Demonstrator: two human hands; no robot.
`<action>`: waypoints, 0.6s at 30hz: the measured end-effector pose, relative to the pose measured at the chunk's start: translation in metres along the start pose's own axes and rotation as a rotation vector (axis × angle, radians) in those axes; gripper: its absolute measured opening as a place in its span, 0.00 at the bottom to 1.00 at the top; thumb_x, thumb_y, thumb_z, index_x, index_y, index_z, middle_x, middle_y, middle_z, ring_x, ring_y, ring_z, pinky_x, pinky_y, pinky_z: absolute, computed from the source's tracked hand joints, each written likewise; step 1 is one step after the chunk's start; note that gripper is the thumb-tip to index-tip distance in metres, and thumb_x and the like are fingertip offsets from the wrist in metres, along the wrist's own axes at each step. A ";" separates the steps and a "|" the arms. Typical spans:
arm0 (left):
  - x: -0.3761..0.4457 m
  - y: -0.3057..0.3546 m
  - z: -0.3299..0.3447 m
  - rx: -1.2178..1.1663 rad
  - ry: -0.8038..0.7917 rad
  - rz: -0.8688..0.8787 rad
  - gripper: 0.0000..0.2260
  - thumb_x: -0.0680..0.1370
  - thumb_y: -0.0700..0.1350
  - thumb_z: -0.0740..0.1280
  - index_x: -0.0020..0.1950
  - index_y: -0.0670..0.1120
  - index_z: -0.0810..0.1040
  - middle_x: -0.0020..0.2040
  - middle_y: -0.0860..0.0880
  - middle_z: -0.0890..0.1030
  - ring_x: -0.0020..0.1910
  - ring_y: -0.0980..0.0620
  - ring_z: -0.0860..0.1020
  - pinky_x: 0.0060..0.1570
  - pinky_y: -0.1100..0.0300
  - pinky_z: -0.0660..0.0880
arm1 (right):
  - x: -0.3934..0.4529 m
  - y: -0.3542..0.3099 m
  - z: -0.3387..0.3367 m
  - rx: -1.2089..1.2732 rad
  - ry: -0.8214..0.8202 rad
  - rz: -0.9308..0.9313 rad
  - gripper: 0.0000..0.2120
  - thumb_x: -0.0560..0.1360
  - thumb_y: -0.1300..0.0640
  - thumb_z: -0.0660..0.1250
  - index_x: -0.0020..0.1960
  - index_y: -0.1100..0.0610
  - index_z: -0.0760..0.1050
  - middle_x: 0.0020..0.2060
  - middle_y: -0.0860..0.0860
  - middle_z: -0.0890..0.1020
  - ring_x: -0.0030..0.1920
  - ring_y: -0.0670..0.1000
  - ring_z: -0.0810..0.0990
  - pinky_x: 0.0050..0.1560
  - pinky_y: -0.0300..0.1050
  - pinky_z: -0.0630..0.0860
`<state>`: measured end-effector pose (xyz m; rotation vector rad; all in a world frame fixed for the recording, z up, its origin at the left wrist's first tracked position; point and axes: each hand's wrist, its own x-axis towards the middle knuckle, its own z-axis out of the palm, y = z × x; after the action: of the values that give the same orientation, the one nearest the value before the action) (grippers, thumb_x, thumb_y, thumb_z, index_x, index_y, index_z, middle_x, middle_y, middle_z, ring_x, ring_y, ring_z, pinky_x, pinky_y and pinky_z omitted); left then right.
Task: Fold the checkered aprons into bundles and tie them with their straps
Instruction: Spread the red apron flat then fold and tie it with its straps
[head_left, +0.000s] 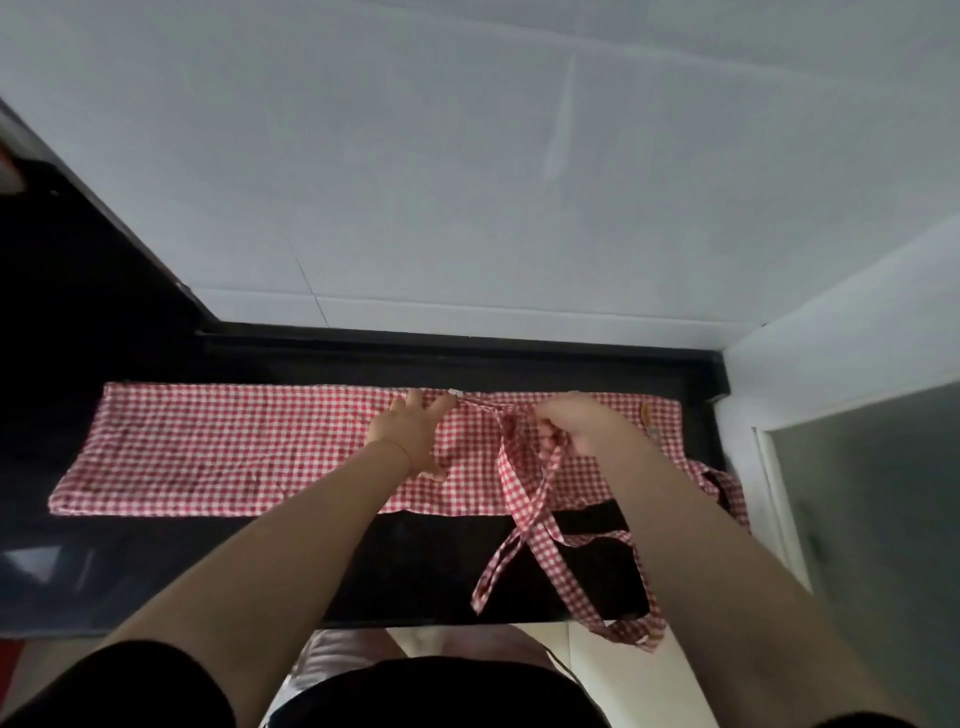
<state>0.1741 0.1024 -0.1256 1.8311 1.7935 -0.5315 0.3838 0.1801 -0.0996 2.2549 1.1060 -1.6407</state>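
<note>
A red-and-white checkered apron (208, 447) lies folded into a long flat strip across the black counter (415, 561). My left hand (410, 436) presses flat on the middle of the strip, fingers spread toward its far edge. My right hand (571, 421) pinches the apron's straps (524, 499) just right of the middle. The straps cross below that hand and trail over the counter's front edge. Another loop of strap (722, 488) hangs off the right end.
White tiled wall (467, 182) rises right behind the counter. A side wall and a grey frosted panel (872, 493) close off the right. The counter continues to the left into a dark corner (78, 312). Pale floor (597, 675) shows below the front edge.
</note>
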 end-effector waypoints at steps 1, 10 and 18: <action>-0.003 0.001 0.000 0.027 -0.016 0.006 0.51 0.67 0.61 0.77 0.79 0.58 0.47 0.79 0.39 0.57 0.73 0.37 0.66 0.63 0.43 0.75 | 0.003 -0.001 -0.015 -0.069 0.051 -0.017 0.06 0.77 0.61 0.67 0.45 0.62 0.79 0.27 0.53 0.77 0.26 0.50 0.76 0.33 0.42 0.77; -0.015 -0.004 0.002 -0.038 -0.136 -0.075 0.47 0.68 0.69 0.71 0.80 0.59 0.50 0.81 0.43 0.54 0.73 0.38 0.68 0.65 0.42 0.73 | 0.019 0.012 -0.072 -0.439 0.407 -0.061 0.10 0.78 0.58 0.66 0.54 0.64 0.78 0.44 0.58 0.81 0.41 0.56 0.80 0.41 0.49 0.79; -0.007 0.021 0.000 -0.140 -0.074 -0.340 0.43 0.73 0.75 0.55 0.80 0.51 0.52 0.79 0.41 0.59 0.67 0.40 0.74 0.49 0.51 0.77 | 0.009 0.009 -0.091 -0.156 0.729 -0.275 0.24 0.81 0.50 0.61 0.70 0.65 0.68 0.64 0.64 0.77 0.63 0.64 0.77 0.60 0.55 0.74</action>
<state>0.1944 0.0969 -0.1190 1.4033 2.0474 -0.5727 0.4599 0.2239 -0.0742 2.7528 1.6780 -0.7244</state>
